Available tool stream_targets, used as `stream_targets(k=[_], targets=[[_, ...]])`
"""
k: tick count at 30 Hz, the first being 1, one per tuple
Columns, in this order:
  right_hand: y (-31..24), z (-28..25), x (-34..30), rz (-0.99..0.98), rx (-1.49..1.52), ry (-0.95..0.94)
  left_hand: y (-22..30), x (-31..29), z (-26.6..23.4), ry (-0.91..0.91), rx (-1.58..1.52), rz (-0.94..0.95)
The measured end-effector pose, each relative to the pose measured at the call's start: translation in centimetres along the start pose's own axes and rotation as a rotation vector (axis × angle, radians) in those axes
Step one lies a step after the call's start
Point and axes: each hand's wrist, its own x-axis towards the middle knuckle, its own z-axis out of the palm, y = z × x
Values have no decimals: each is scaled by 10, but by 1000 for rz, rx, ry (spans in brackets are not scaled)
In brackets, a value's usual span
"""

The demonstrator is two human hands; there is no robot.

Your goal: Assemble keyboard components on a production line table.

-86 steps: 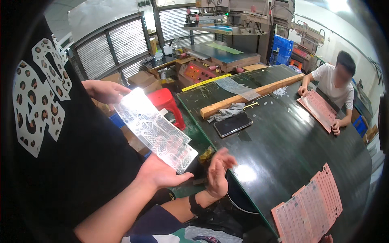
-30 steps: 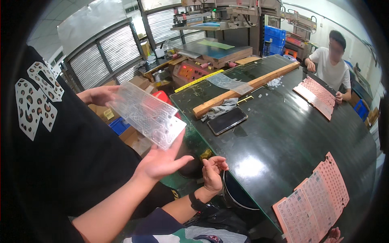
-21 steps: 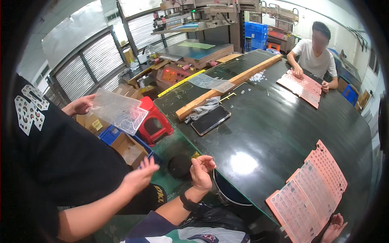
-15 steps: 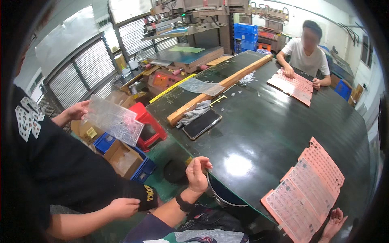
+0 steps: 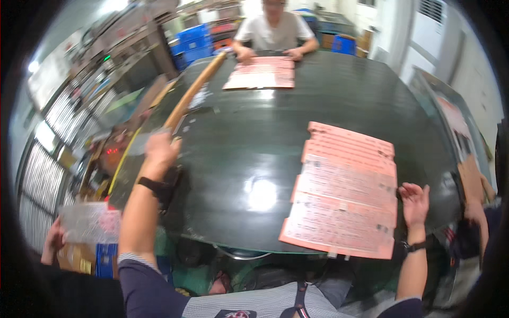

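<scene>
My left hand [image 5: 161,151] is stretched forward over the table's left side, near the close end of the wooden bar [image 5: 196,93]. A translucent plastic sheet [image 5: 139,144] lies beside it. Motion blur hides whether the fingers grip anything. By the right edge of a pink perforated board [image 5: 350,142] is my right hand [image 5: 415,204], empty, its fingers apart and loosely bent. Clear patterned plastic sheets [image 5: 339,185] cover the nearer part of that board, which lies flat at the table's near edge. A dark object [image 5: 172,185], partly hidden, lies under my left forearm.
Across the dark green table [image 5: 228,138], a person [image 5: 273,29] handles another pink board [image 5: 262,73]. At left, a co-worker's hand [image 5: 54,236] holds a clear plastic sheet [image 5: 87,222] above boxes. Another person's arm [image 5: 477,214] shows at right beside a brown panel [image 5: 471,177].
The view has swung right. My left hand has moved from the table's near edge forward to the wooden bar. My right hand remains beside the pink board.
</scene>
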Motion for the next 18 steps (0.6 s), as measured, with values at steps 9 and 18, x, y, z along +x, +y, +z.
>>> stream_targets(k=[9, 18], targets=[[0, 5, 0, 58, 46, 120, -49, 25, 51, 252, 104, 119], [-10, -51, 1, 104, 38, -86, -65, 28, 82, 285, 147, 36]])
